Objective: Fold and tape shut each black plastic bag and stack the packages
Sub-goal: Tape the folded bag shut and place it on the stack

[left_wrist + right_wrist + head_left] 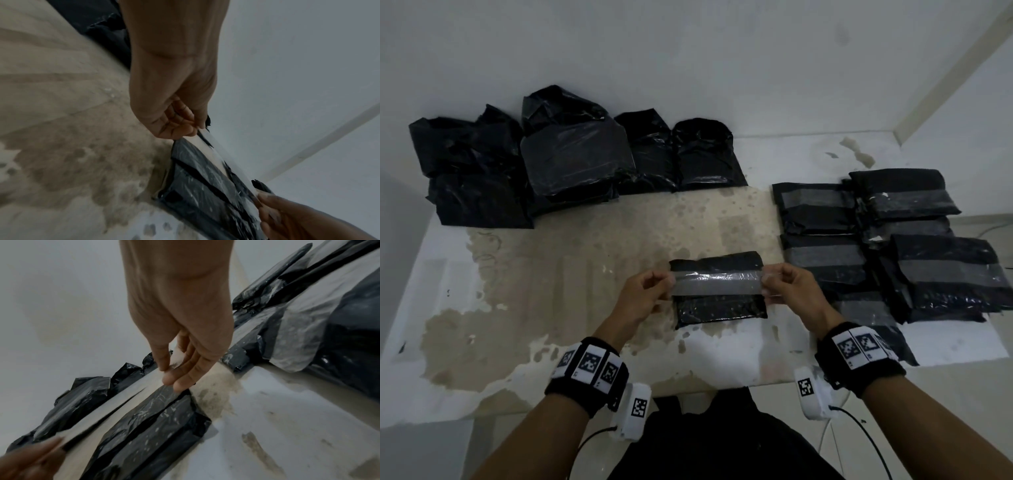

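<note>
Both hands (650,291) (789,287) pinch clear tape (717,286) taut over the folded bag (719,310).

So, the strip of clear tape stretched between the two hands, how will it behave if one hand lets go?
The tape strip looks thin and see-through, so it would probably go limp and curl. It hangs close over the folded bag, so the loose end may stick there crookedly. Left hand and right hand pinch its ends, which likely keeps it flat.
</note>
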{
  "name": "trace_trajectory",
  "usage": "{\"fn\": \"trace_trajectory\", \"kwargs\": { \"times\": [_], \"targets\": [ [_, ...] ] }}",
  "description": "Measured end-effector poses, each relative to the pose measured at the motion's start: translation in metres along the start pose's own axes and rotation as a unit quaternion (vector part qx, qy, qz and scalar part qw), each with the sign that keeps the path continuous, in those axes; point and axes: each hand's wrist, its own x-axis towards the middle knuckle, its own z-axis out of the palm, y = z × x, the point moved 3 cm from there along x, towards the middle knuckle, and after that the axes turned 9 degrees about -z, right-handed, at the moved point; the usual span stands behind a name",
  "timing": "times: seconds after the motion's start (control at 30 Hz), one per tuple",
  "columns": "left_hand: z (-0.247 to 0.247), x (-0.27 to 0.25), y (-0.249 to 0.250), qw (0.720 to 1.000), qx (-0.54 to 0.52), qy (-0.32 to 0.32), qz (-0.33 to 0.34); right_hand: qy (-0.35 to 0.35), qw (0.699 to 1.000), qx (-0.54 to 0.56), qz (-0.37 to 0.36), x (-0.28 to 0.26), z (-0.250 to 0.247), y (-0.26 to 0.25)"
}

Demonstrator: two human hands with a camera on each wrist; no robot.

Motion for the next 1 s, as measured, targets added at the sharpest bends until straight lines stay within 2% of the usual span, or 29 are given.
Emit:
{"fn": "trace_trajectory", "kwargs": {
  "times": [0.23, 0.43, 1.0],
  "targets": [
    [0.004, 0.000, -0.021, 1.000, 0.005, 0.024, -0.020, 0.075, 0.997, 0.012, -0.014, 0.005, 0.000, 0.004],
    [0.005, 0.003, -0.026, 0.999, 0.005, 0.028, -0.023, 0.075, 0.997, -0.010, -0.033, 0.009, 0.000, 0.009],
    [0.008, 0.021, -0.039, 0.998, 0.033, 0.047, -0.028, 0.089, 0.995, -0.042, -0.012, 0.008, 0.001, 0.045]
  ]
}}
